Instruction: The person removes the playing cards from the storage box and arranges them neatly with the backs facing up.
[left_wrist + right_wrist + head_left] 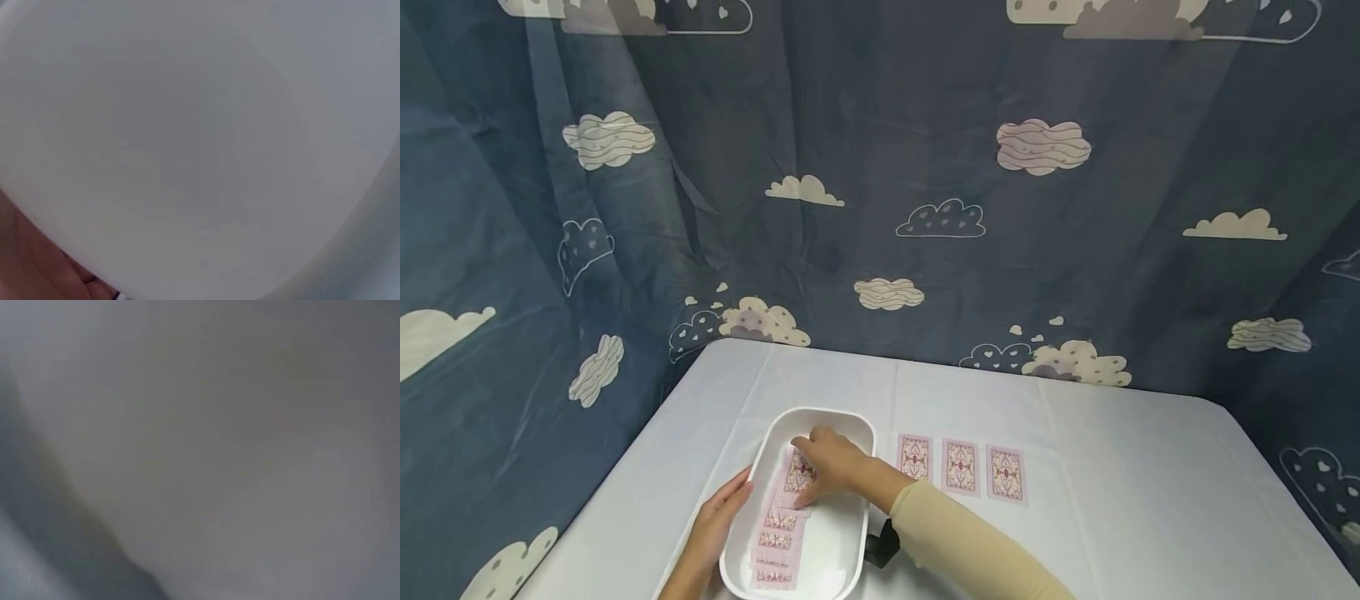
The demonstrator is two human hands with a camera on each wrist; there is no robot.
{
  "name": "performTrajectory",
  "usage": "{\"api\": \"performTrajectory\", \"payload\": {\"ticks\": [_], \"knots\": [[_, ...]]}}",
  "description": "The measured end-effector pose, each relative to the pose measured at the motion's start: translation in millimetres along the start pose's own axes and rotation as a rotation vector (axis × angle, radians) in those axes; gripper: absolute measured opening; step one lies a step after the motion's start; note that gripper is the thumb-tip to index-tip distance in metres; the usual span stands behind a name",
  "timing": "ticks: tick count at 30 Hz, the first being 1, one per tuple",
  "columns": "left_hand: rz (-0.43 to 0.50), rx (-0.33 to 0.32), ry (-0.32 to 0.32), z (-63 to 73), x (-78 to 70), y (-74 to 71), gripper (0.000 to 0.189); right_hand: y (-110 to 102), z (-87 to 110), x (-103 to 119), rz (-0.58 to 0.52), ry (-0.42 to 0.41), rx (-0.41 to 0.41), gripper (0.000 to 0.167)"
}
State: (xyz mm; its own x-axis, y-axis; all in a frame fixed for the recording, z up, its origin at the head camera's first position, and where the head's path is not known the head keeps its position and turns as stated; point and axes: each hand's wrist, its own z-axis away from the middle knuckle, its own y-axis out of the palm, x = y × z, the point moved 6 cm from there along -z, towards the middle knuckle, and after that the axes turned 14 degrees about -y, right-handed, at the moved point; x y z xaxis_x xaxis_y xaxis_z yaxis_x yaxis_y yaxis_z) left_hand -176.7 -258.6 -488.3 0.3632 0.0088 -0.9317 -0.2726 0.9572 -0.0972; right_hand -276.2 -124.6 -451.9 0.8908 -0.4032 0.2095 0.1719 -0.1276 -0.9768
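A white tray (859, 533) lies on the table, holding a column of overlapping playing cards (775, 542) with red-patterned backs. My right hand (833, 463) reaches into it and holds the uppermost playing card (799, 473), thumb near its lower end and fingers near its upper end. Against the tray's left side, my left hand (718, 521) rests with fairly straight fingers. The left wrist view is filled by the pale tray wall (200, 137), with part of the left hand (44, 262) in the corner. Only blurred pale surfaces show in the right wrist view.
Three face-down playing cards, the left card (914, 456), the middle card (961, 467) and the right card (1006, 474), lie in a row right of the tray. A black object (882, 546) shows beside the right sleeve. A cloud-patterned curtain (880, 167) hangs behind the white table (1150, 500).
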Motion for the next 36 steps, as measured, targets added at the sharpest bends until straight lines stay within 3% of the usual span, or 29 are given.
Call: {"api": "performTrajectory", "payload": {"ticks": [6, 14, 21, 29, 33, 36], "knots": [[-0.011, -0.011, -0.014, 6.7, 10.2, 0.5, 0.052, 14.6, 4.8, -1.5, -0.117, 0.053, -0.011, 0.090], [0.015, 0.015, -0.035, 6.4, 12.3, 0.4, 0.056, 14.0, 4.1, -3.2, -0.133, 0.073, -0.049, 0.093], [0.019, 0.024, -0.029, 7.2, 12.9, 0.8, 0.056, 14.6, 4.9, -1.8, -0.074, 0.065, -0.045, 0.093], [-0.022, 0.016, 0.007, 5.1, 4.9, 1.0, 0.053, 7.4, 1.4, 1.9, 0.197, -0.026, -0.023, 0.083], [-0.026, -0.004, 0.004, 3.6, 1.6, -0.4, 0.051, 5.0, -0.9, 4.1, 0.227, -0.024, -0.011, 0.076], [-0.023, -0.003, 0.011, 2.9, -0.2, -0.6, 0.050, 2.3, -1.6, 5.6, 0.189, -0.019, -0.016, 0.073]]}}
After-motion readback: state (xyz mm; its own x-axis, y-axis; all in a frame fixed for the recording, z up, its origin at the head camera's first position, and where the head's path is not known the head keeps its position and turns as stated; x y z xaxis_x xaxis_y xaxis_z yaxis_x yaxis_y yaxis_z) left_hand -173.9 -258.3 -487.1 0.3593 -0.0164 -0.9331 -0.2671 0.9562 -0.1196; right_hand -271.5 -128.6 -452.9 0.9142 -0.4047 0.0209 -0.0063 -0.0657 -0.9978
